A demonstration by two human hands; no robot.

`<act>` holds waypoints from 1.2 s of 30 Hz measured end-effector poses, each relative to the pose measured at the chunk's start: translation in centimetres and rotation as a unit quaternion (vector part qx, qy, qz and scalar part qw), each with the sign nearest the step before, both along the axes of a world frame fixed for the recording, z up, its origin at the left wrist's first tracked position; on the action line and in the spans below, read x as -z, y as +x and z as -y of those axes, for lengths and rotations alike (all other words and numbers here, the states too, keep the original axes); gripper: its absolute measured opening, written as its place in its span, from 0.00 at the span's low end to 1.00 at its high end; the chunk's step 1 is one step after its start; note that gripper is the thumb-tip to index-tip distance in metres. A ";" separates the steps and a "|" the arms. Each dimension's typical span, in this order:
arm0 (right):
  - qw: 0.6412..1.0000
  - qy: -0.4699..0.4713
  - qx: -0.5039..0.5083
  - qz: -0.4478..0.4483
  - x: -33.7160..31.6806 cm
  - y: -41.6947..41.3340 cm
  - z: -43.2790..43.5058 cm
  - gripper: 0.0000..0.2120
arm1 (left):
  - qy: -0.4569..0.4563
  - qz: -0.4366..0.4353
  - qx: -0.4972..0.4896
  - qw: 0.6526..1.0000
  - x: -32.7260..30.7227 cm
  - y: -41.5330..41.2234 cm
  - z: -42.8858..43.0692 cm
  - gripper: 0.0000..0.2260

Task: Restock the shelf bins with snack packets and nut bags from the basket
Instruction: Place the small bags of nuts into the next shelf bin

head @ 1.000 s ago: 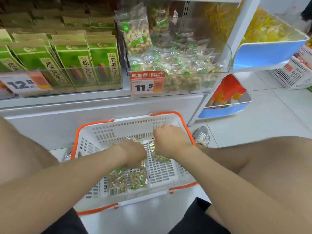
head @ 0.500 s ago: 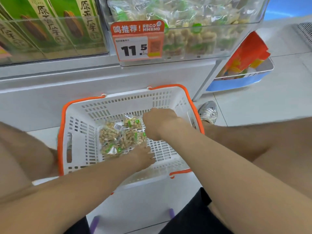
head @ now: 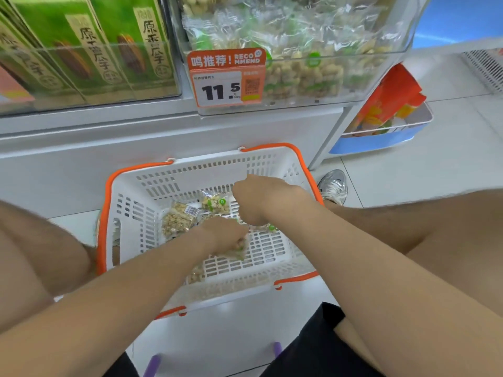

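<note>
**Hands low in the basket, nut bin straight above**

Head view: both hands are down in the white basket (head: 107, 213) at mid-frame, close together but not touching. The left hand (head: 224, 235) has its fingers curled round a nut bag (head: 238, 250) that lies flat on the basket floor. The right hand (head: 260, 198) is a downturned fist just beyond it. Whether it pinches anything I cannot tell (its fingers are hidden under the knuckles).

The coming move, as I judge it, is a lift up and away. The clear bin (head: 367, 85) of like bags sits directly above the basket's far wall, in the upper centre and right of the frame, and the right hand is nearer to it.

Five bags are in sight in the basket:
- two loose bags (head: 178, 221) left of the hands
- one gripped by the left hand
- one peeking out by the right wrist
- one against the near wall

More may be hidden. Green packets (head: 89, 50) fill the upper-left bin.
</note>
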State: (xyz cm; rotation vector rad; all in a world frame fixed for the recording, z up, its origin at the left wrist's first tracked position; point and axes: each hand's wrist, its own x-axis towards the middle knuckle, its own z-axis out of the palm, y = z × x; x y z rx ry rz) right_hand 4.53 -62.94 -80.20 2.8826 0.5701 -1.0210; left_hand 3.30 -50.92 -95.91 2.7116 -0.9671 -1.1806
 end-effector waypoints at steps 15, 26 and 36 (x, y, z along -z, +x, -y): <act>0.962 0.089 0.251 0.063 -9.2 1.2 2.8 0.13 | -0.399 0.176 -0.190 0.879 -20.6 4.6 -3.3 0.07; 0.690 0.536 0.472 0.120 -16.5 3.0 1.4 0.05 | -0.533 0.305 -0.374 0.695 -30.3 5.8 -3.4 0.15; 0.621 0.588 0.473 0.211 -18.7 7.9 -0.2 0.23 | -0.504 0.233 -0.406 0.725 -32.9 10.7 -2.3 0.06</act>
